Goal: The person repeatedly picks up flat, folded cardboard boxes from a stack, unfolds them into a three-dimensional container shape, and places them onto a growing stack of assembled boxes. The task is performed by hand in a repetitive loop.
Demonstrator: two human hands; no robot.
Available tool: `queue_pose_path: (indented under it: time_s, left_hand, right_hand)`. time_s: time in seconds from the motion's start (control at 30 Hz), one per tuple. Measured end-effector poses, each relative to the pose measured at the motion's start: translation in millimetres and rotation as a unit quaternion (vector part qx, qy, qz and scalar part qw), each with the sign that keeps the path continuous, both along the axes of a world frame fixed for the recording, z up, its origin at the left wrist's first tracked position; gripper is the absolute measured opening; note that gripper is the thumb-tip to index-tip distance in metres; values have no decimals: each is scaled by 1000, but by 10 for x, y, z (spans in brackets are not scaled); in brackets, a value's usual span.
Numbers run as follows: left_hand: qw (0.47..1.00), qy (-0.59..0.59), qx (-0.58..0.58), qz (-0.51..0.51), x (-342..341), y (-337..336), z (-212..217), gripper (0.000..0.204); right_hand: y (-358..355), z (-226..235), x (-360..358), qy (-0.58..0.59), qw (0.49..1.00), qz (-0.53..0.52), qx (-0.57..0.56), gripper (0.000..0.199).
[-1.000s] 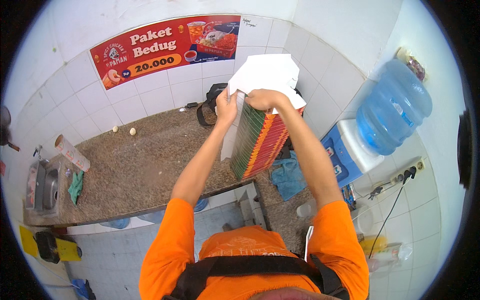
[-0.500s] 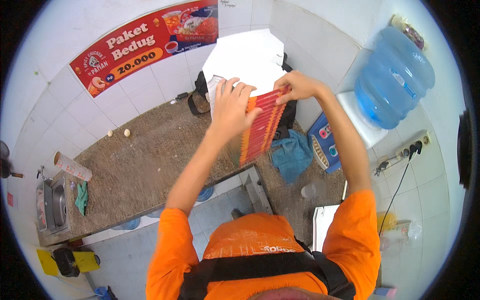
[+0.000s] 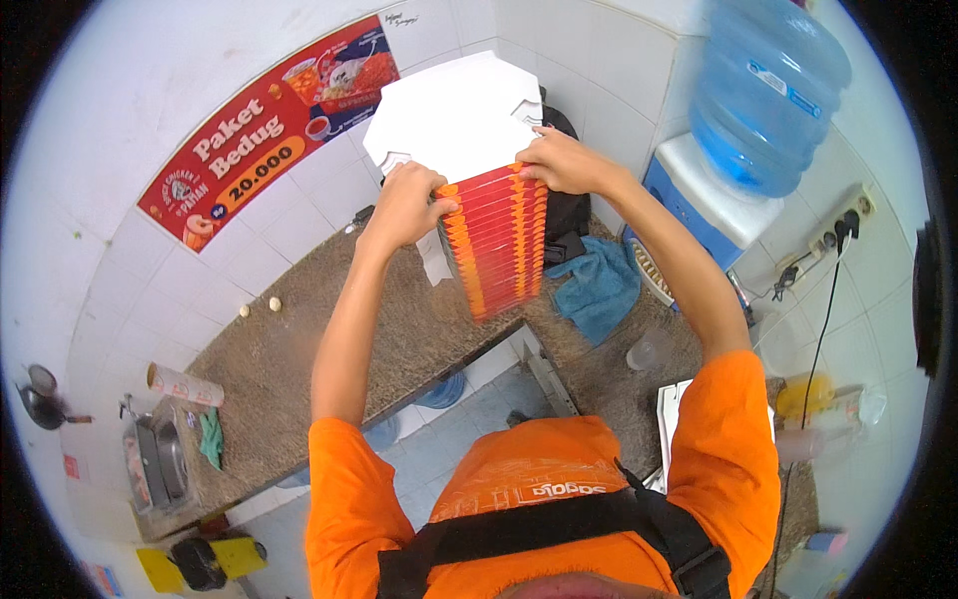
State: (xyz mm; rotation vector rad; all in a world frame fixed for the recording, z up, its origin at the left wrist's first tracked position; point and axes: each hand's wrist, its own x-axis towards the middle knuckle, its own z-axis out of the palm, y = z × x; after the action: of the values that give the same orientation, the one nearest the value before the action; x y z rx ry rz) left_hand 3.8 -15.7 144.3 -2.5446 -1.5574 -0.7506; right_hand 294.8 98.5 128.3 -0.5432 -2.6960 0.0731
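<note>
Carton stack (image 3: 499, 240), red-sided, white-topped, with grip of left hand (image 3: 403, 210) and right hand (image 3: 569, 164) tight on near corners

Brn counter (image 3: 289, 344) w/ box stack (image 3: 501, 250) nr edge, blue cloth (image 3: 599, 292), grn cloth (image 3: 211, 439), clear cup (image 3: 643, 353), 2 sm. pale lumps (image 3: 274, 303).

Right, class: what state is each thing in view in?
Box stack: piled up, white side uppermost
Left hand: gripping the stack's near left top edge
Right hand: gripping its right top edge
Blue cloth: crumpled
Green cloth: crumpled
Water bottle: upside down on dispenser
Black plug: plugged in
</note>
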Motion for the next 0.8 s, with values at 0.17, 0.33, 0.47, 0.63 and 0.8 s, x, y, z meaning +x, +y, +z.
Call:
queue_pose_path:
  time_s: [0.17,0.33,0.47,0.63,0.8]
  left_hand:
    - [1000,12,24,-6,-58,-24,-83,33]
    - [985,-82,148,31,121,-447,-269,62]
    - [936,-285,199,60,354,-891,-997,41]
    - [928,-358,-96,41,632,-1878,-2652,11]
    - [846,-209,-490,-26,263,-3045,-4680,37]
  right_hand:
    - [-100,-1,-14,41,997,-24,-55,23]
    - [-406,-190,-21,130,989,-66,-30,51]
    - [-708,-410,-77,218,966,-133,46,63]
    - [-1294,-889,-282,415,895,-166,-2,72]
    - [-2208,-2183,-89,404,789,-158,-434,42]
